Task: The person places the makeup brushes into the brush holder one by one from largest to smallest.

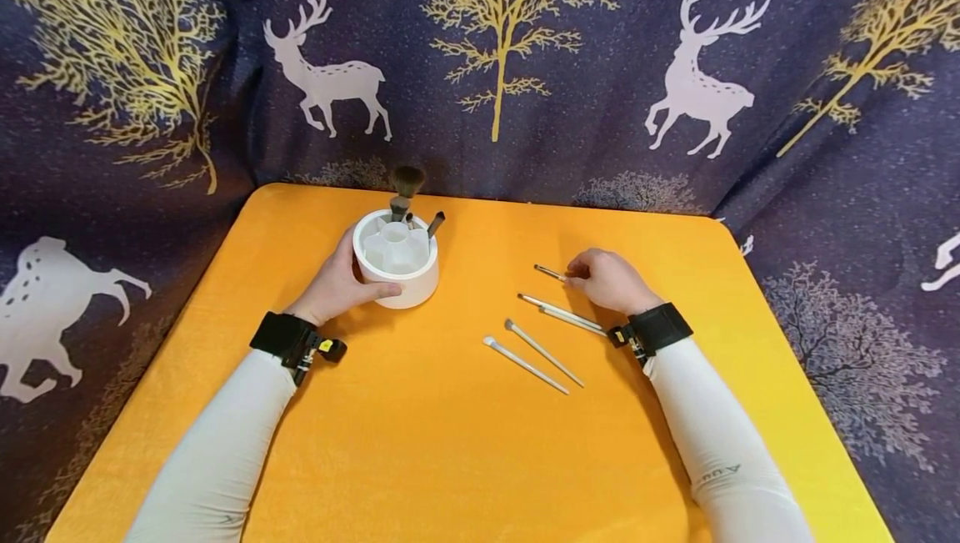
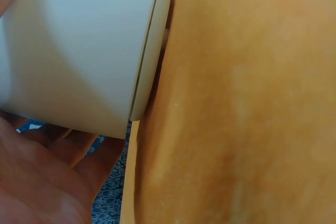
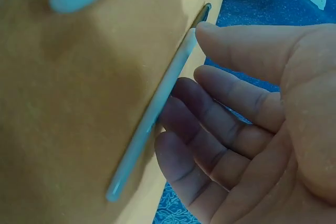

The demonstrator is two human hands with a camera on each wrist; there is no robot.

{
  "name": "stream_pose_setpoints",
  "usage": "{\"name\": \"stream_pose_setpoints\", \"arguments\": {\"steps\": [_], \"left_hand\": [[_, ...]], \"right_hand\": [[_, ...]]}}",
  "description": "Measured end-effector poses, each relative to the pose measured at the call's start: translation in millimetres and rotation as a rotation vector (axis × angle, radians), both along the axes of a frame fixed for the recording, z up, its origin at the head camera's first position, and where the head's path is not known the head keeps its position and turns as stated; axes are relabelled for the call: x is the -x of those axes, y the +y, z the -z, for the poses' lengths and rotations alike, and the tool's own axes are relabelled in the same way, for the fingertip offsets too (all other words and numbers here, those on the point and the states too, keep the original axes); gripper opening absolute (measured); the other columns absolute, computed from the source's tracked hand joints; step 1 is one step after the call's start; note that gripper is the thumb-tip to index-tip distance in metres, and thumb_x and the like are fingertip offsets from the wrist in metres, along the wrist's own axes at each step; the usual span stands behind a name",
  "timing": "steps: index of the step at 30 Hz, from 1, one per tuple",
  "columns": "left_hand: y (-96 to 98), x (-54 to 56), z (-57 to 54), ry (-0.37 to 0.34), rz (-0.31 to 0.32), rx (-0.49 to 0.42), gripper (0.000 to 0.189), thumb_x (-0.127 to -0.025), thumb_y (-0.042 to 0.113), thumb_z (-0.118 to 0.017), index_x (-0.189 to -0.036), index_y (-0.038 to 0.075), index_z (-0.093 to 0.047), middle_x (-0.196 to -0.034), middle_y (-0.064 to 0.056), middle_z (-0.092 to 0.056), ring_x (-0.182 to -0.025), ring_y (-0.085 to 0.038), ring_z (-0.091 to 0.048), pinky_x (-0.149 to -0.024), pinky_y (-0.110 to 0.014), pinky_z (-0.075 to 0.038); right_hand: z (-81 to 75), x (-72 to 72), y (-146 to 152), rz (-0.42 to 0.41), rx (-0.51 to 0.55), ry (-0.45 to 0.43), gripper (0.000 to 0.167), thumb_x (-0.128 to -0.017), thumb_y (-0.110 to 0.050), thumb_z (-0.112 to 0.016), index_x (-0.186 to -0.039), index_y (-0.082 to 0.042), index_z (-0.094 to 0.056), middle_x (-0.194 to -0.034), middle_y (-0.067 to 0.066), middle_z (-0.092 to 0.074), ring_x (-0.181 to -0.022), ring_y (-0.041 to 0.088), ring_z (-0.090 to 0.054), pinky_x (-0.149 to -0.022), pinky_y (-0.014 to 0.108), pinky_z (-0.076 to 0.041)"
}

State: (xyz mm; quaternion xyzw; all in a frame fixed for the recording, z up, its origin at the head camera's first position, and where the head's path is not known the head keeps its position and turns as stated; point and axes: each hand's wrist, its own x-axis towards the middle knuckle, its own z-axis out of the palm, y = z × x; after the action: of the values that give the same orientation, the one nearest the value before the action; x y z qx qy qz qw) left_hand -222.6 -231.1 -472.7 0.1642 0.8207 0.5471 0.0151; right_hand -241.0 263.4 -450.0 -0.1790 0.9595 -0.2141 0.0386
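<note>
A round white brush holder (image 1: 407, 289) with divided compartments stands at the table's left, several dark-tipped makeup brushes (image 1: 407, 182) upright in it. My left hand (image 1: 341, 284) grips its side, the thumb across the front; in the left wrist view the fingers curve round the white wall (image 2: 79, 51). My right hand (image 1: 611, 280) is at a thin makeup brush (image 1: 551, 273) lying on the table. In the right wrist view, the thumb tip is by the dark end of this brush (image 3: 152, 111), and the loosely bent fingers lie along its side, with a gap between thumb and forefinger.
Nearer the front lie two pale brushes (image 1: 525, 365) side by side, and two more (image 1: 570, 318) partly beside the right wrist. An orange cloth (image 1: 420, 443) covers the table. A dark curtain (image 1: 442, 67) with deer and trees hangs behind.
</note>
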Motion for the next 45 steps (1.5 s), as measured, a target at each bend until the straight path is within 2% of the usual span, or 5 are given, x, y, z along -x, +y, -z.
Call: {"name": "stream_pose_setpoints", "arguments": {"steps": [6,24,32,38,45], "left_hand": [[-0.8,0.4,1.2,-0.007,-0.01,0.028,0.127,-0.082,0.024,-0.104,-0.178,0.022,-0.02,-0.172,-0.013,-0.041,-0.153,-0.038,-0.043,-0.129,-0.063,-0.031],[-1.1,-0.1,-0.1,-0.026,-0.004,0.004,0.127,-0.082,0.024,-0.104,-0.178,0.024,-0.02,-0.172,-0.009,-0.04,-0.153,-0.036,-0.043,-0.129,-0.062,-0.031],[-0.2,0.9,-0.4,-0.019,0.002,-0.013,0.126,-0.082,0.017,-0.103,-0.177,0.022,-0.021,-0.17,-0.01,-0.041,-0.151,-0.035,-0.045,-0.129,-0.06,-0.032],[0.5,0.0,-1.6,-0.012,-0.001,-0.004,0.125,-0.082,0.018,-0.103,-0.177,0.022,-0.023,-0.17,-0.01,-0.042,-0.151,-0.035,-0.046,-0.128,-0.06,-0.033],[0.7,2.1,2.1,0.011,-0.007,0.005,0.125,-0.081,0.019,-0.104,-0.177,0.02,-0.023,-0.17,-0.011,-0.043,-0.152,-0.035,-0.045,-0.128,-0.059,-0.031]], "right_hand": [[3.0,-2.0,-2.3,0.004,-0.009,0.014,0.022,-0.104,-0.018,-0.081,-0.118,-0.001,-0.082,-0.107,0.013,-0.077,-0.096,0.031,-0.071,-0.091,0.053,-0.059],[10.6,-6.6,-3.4,-0.032,-0.045,0.065,0.017,-0.104,-0.013,-0.081,-0.116,-0.002,-0.084,-0.105,0.011,-0.07,-0.093,0.028,-0.068,-0.087,0.049,-0.059],[10.2,-9.6,-1.5,-0.044,-0.044,0.078,0.017,-0.104,-0.012,-0.081,-0.116,-0.001,-0.084,-0.103,0.011,-0.07,-0.092,0.029,-0.067,-0.087,0.049,-0.06],[10.1,-10.6,-0.7,-0.034,-0.052,0.075,0.016,-0.104,-0.012,-0.081,-0.115,-0.001,-0.084,-0.104,0.01,-0.069,-0.091,0.028,-0.067,-0.086,0.048,-0.059],[10.1,-11.9,-0.7,-0.04,-0.045,0.096,0.013,-0.103,-0.01,-0.081,-0.113,-0.001,-0.085,-0.104,0.011,-0.07,-0.093,0.03,-0.069,-0.088,0.05,-0.061]]}}
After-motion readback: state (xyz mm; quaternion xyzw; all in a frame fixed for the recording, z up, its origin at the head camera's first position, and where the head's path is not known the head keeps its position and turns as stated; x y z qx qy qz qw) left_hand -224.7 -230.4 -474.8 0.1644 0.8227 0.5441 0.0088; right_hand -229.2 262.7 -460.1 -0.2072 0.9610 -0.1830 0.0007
